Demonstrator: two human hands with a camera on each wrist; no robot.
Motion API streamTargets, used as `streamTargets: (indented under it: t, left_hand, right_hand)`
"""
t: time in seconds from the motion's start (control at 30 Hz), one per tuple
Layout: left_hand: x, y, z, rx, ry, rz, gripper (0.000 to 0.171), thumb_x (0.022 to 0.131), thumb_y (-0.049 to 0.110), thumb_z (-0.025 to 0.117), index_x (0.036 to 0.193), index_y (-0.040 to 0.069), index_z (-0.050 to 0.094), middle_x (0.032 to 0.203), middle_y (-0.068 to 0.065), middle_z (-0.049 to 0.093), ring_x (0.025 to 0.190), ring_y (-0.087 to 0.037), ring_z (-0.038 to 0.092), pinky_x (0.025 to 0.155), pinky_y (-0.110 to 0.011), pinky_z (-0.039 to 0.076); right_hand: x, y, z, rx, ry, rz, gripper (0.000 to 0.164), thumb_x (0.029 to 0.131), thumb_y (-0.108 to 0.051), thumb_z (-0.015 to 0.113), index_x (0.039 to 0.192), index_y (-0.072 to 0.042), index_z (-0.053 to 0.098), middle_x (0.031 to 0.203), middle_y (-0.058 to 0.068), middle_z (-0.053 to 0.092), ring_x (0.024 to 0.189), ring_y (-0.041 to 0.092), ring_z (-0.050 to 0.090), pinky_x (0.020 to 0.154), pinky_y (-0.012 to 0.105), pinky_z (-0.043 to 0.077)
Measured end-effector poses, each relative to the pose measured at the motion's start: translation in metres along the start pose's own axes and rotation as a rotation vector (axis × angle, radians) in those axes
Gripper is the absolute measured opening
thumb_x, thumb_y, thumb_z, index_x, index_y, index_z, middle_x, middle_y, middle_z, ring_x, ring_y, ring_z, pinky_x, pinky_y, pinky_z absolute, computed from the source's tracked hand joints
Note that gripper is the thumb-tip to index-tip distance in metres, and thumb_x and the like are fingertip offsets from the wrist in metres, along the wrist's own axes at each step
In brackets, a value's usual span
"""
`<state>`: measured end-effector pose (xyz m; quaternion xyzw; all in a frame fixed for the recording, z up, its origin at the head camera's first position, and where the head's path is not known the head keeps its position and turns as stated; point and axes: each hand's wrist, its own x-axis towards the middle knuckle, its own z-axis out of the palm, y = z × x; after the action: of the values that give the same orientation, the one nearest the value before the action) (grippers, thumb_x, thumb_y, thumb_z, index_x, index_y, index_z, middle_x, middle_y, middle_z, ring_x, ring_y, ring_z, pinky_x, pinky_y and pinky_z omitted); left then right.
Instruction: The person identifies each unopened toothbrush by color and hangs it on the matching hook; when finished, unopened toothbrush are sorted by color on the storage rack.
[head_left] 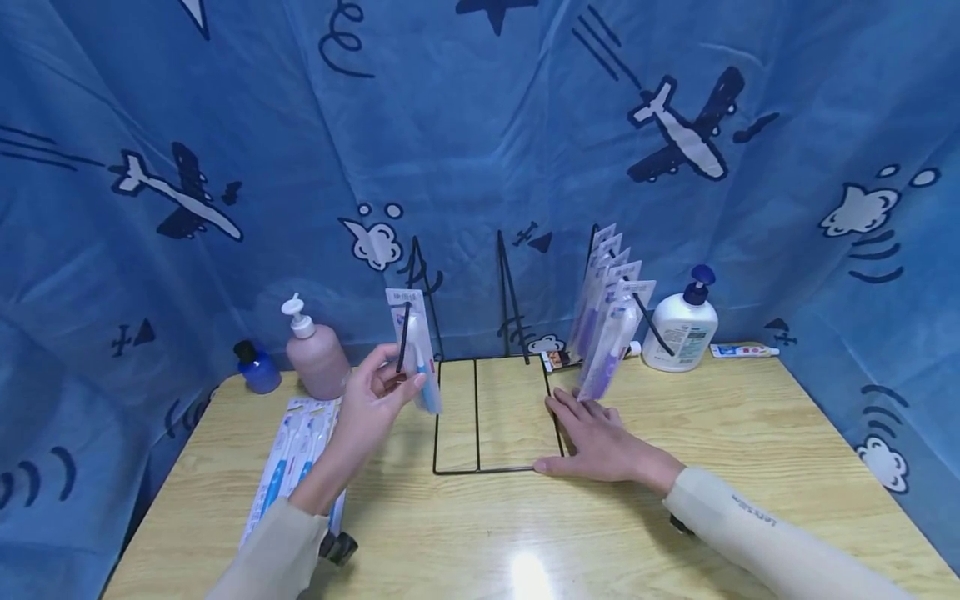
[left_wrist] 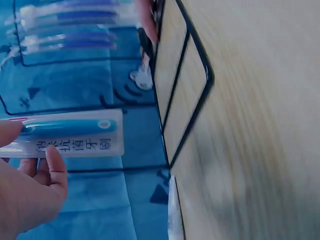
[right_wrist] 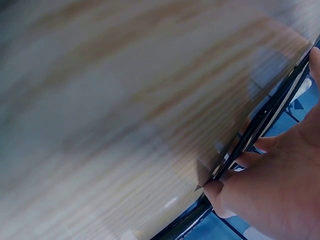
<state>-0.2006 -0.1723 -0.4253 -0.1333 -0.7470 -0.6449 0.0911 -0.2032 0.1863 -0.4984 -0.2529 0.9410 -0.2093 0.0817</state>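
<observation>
My left hand (head_left: 378, 387) pinches a packaged toothbrush (head_left: 422, 354) with a blue handle between thumb and fingers. The packet hangs upright at the left prong of a black wire rack (head_left: 476, 417), and the prong's dark end shows in front of its card. In the left wrist view, the clear packet (left_wrist: 100, 145) bears printed characters. My right hand (head_left: 592, 437) lies on the right side of the rack's base, fingers spread over the side bar and thumb at the front corner. Several packaged purple toothbrushes (head_left: 603, 342) hang from the right prong. The middle prong (head_left: 510, 292) holds nothing.
More packaged toothbrushes (head_left: 300, 442) lie at left under my forearm. Behind them stand a pink pump bottle (head_left: 318, 362) and a small blue bottle (head_left: 258, 371). At the right stand a white pump bottle (head_left: 681, 333) and a toothpaste tube (head_left: 742, 351). A patterned blue curtain (head_left: 465, 150) hangs behind.
</observation>
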Motion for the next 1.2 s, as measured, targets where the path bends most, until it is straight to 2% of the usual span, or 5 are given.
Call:
streamTargets:
  t: [0.27, 0.7, 0.87, 1.0, 1.2]
  left_hand:
    - [0.042, -0.011, 0.002, -0.017, 0.055, 0.127, 0.029, 0.1, -0.007, 0.074, 0.128, -0.008, 0.064, 0.115, -0.031, 0.076, 0.097, -0.016, 0.074, 0.081, -0.023, 0.056]
    - [0.086, -0.02, 0.002, -0.007, 0.096, 0.135, 0.034, 0.102, -0.004, 0.073, 0.134, -0.006, 0.062, 0.118, -0.031, 0.075, 0.092, -0.01, 0.072, 0.082, -0.023, 0.054]
    - [0.093, -0.025, 0.001, -0.031, 0.106, 0.145, 0.035, 0.101, -0.007, 0.073, 0.133, -0.01, 0.061, 0.115, -0.033, 0.075, 0.089, -0.009, 0.072, 0.08, -0.021, 0.054]
    - [0.093, -0.027, 0.002, -0.035, 0.117, 0.146, 0.041, 0.098, -0.008, 0.074, 0.136, -0.011, 0.059, 0.116, -0.032, 0.073, 0.094, -0.009, 0.069, 0.08, -0.021, 0.053]
    - [0.084, -0.024, 0.0, 0.035, 0.135, 0.163, 0.046, 0.097, -0.004, 0.077, 0.14, -0.007, 0.06, 0.126, -0.028, 0.068, 0.113, -0.031, 0.064, 0.084, -0.025, 0.05]
  right_hand:
    - [0.002, 0.002, 0.0, -0.03, 0.016, -0.019, 0.11, 0.097, -0.071, 0.069, 0.171, 0.0, 0.029, 0.178, 0.023, 0.022, 0.162, 0.05, 0.015, 0.114, 0.082, 0.024]
    - [0.004, -0.001, -0.001, -0.026, 0.007, -0.012, 0.109, 0.097, -0.07, 0.07, 0.171, -0.001, 0.03, 0.177, 0.023, 0.022, 0.16, 0.054, 0.02, 0.112, 0.08, 0.027]
    - [0.003, -0.001, 0.0, -0.02, 0.0, -0.014, 0.109, 0.098, -0.07, 0.069, 0.171, 0.0, 0.029, 0.177, 0.024, 0.021, 0.161, 0.053, 0.016, 0.117, 0.081, 0.019]
    - [0.002, -0.001, 0.001, -0.018, -0.002, -0.013, 0.11, 0.098, -0.071, 0.069, 0.171, 0.0, 0.028, 0.177, 0.024, 0.021, 0.162, 0.052, 0.014, 0.116, 0.082, 0.02]
    - [0.0, 0.0, 0.0, -0.021, 0.005, -0.013, 0.109, 0.098, -0.07, 0.069, 0.171, -0.001, 0.029, 0.178, 0.023, 0.022, 0.161, 0.052, 0.017, 0.112, 0.085, 0.024]
